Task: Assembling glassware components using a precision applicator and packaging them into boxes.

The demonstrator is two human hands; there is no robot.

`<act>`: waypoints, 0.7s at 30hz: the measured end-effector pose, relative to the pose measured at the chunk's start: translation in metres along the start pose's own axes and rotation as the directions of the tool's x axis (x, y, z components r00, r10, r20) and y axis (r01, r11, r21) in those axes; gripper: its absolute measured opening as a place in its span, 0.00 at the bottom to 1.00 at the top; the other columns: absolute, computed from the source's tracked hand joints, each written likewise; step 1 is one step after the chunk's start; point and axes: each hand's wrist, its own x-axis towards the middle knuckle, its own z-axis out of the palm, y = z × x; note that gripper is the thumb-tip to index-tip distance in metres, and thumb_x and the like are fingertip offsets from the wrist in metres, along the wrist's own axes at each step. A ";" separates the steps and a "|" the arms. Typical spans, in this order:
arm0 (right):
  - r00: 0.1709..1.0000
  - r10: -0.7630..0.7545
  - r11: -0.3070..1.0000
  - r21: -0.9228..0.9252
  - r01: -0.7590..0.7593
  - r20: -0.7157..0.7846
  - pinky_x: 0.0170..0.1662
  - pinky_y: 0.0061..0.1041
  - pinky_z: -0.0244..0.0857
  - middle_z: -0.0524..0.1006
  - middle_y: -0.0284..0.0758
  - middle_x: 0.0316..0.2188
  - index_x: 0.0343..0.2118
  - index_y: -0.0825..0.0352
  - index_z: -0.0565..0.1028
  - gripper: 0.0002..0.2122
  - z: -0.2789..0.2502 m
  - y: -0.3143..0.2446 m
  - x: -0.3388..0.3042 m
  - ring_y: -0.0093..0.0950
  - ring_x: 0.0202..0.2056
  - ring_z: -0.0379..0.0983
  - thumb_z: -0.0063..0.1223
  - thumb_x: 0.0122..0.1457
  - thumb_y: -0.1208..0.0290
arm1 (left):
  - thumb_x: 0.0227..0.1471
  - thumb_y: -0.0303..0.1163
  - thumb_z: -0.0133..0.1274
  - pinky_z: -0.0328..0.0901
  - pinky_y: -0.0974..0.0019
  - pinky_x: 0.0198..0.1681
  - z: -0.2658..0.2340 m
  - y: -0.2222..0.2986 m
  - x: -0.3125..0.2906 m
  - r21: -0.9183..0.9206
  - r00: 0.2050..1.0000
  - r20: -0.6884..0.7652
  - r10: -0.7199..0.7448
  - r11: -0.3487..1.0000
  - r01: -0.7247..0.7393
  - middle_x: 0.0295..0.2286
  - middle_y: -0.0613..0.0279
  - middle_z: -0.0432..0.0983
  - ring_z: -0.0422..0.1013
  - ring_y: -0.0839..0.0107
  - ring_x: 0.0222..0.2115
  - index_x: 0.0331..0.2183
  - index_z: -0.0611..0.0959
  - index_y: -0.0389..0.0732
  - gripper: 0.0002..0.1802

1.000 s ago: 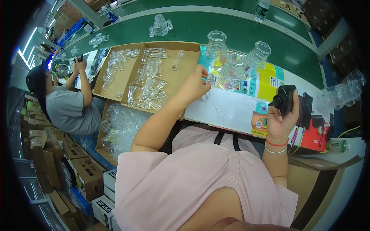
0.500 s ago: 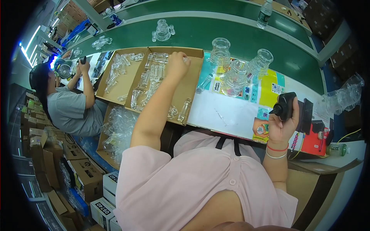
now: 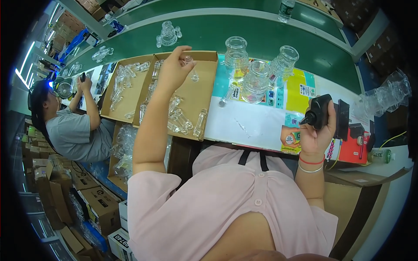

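My left hand (image 3: 175, 69) is over the middle cardboard tray (image 3: 208, 87), its thumb and fingers closed on a small clear tube piece (image 3: 194, 76) with rounded ends. Below it, more clear tube pieces (image 3: 179, 119) lie loose in the tray. In my right hand (image 3: 317, 141) is a black squeeze bottle (image 3: 321, 112) with a pointed nozzle, tipped toward the left above the work surface. Between the hands stand three clear ribbed vessels (image 3: 256, 82). A single clear tube piece (image 3: 226, 96) lies beside the tray's right edge.
Clear assembled vessels (image 3: 169, 35) stand on the green bench (image 3: 204, 30). Stacked clear vessels (image 3: 385, 96) lean at the far right. A water bottle (image 3: 285, 11) stands at the back. A co-worker (image 3: 76, 126) sits left. Plastic bags (image 3: 124, 148) fill a box below the trays.
My left hand has lifted and moved left over the tray, with a clear tube piece now showing in its fingers. My right hand still holds the squeeze bottle. The whole view has shifted slightly.
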 end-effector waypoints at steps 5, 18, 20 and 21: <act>1.000 -0.017 1.000 -0.004 0.017 -0.005 0.06 0.09 0.47 0.73 0.44 0.30 0.35 0.70 0.68 0.12 0.000 -0.002 0.002 0.20 0.15 0.66 0.43 0.57 0.65 | 0.43 0.22 0.55 0.64 0.78 0.28 -0.014 0.055 -0.062 -0.649 0.958 0.287 -0.005 0.735 0.199 0.27 0.64 0.73 0.70 0.80 0.26 0.37 0.75 0.35 0.15; 0.965 -0.157 0.942 -0.260 0.210 0.211 0.36 0.22 0.64 0.68 0.38 0.34 0.40 0.70 0.65 0.17 0.063 0.004 -0.032 0.25 0.33 0.67 0.43 0.56 0.61 | 0.31 0.21 0.63 0.68 0.74 0.29 0.028 0.131 -0.125 -0.739 0.946 -0.100 0.310 0.613 -0.279 0.28 0.55 0.73 0.71 0.73 0.27 0.30 0.77 0.35 0.18; 0.938 -0.285 0.813 -0.469 0.345 0.196 0.36 0.23 0.65 0.66 0.38 0.35 0.41 0.70 0.63 0.18 0.059 0.003 -0.036 0.26 0.33 0.67 0.44 0.54 0.60 | 0.31 0.20 0.63 0.68 0.75 0.28 0.030 0.133 -0.126 -0.727 0.927 -0.171 0.335 0.592 -0.348 0.28 0.55 0.73 0.71 0.73 0.27 0.30 0.77 0.35 0.18; 0.939 -0.285 0.813 -0.469 0.344 0.195 0.36 0.23 0.65 0.66 0.38 0.35 0.41 0.70 0.63 0.18 0.058 0.002 -0.038 0.26 0.33 0.67 0.44 0.54 0.60 | 0.30 0.20 0.63 0.67 0.74 0.29 0.031 0.133 -0.126 -0.738 0.925 -0.189 0.329 0.574 -0.355 0.28 0.55 0.74 0.71 0.72 0.27 0.30 0.77 0.36 0.18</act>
